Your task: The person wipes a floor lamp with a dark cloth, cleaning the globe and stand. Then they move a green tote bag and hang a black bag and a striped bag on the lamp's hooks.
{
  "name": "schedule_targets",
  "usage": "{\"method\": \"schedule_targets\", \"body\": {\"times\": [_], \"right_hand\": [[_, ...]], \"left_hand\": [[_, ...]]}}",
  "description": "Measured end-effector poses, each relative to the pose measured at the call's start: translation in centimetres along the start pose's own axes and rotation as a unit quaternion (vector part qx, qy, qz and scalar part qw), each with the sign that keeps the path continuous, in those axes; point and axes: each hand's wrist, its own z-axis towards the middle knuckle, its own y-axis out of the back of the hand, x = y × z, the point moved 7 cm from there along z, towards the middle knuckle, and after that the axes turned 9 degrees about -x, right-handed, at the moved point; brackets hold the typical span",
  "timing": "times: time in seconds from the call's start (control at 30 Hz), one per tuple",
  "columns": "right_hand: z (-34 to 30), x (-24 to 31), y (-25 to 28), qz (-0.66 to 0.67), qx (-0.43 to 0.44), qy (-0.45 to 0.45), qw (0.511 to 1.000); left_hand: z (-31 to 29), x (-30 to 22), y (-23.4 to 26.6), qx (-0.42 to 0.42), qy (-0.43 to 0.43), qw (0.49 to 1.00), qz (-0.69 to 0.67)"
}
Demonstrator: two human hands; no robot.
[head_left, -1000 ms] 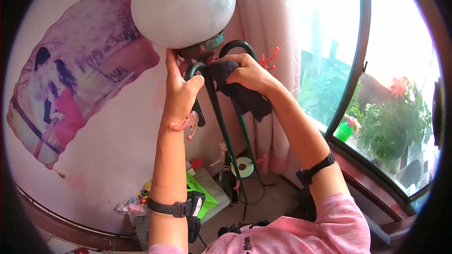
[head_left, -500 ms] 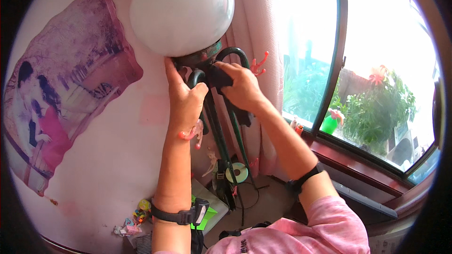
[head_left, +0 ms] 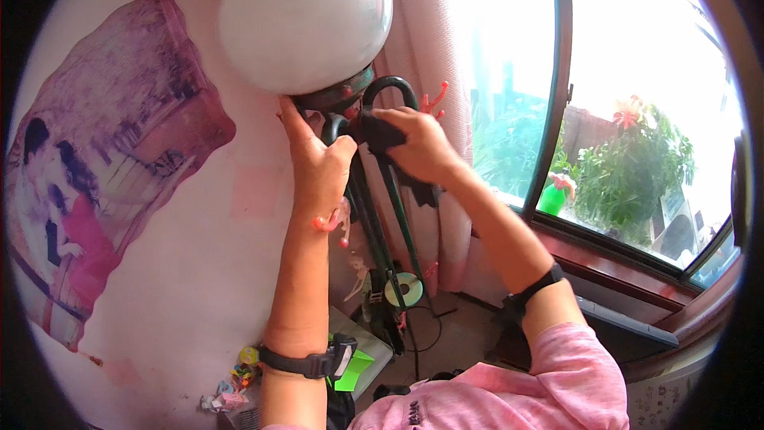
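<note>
A floor lamp stands before me, with a round white globe shade on top of a dark green metal stand that has curved arms. My left hand is wrapped round the neck of the stand, just under the globe. In my right hand is a dark cloth, pressed against the stand between the curved arms; its loose end hangs below the palm. My fingertips are partly hidden behind the metal and cloth. Pink branched ornaments hang on the stand near both hands.
A pink curtain hangs behind the lamp, beside a dark-framed window on the right. A large picture covers the left wall. Below are a roll of pale tape, a cable and small toys.
My right hand and the cloth have shifted slightly to the right and down along the stand. The left hand keeps its hold. The whole view has moved a little.
</note>
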Motion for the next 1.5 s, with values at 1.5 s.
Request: {"method": "schedule_targets", "body": {"times": [1.5], "right_hand": [[-16.1, 0.8, 4.3, 0.539, 0.182, -0.21, 0.795]], "left_hand": [[-14.6, -3.1, -6.0, 0.325, -0.182, 0.813, 0.448]]}}
